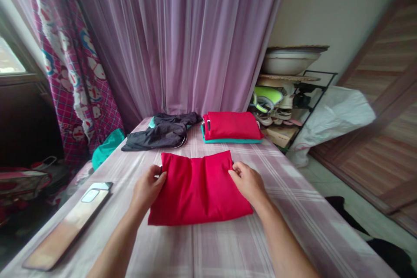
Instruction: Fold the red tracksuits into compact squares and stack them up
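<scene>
A folded red garment is stretched between my two hands over the near middle of the table; its exact kind cannot be made out. My left hand pinches its left side near the upper corner, thumb on top. On the opposite side my right hand grips the right edge the same way. The cloth sags slightly along its middle, with soft creases running down. Beyond it, to the right, lies a stack of folded clothes, red over teal. Dark crumpled clothes lie at the back left.
A phone lies on the checked tablecloth at the left. Teal cloth hangs by the left edge. Purple curtains close off the back. At the right stand a shoe rack and a white plastic bag.
</scene>
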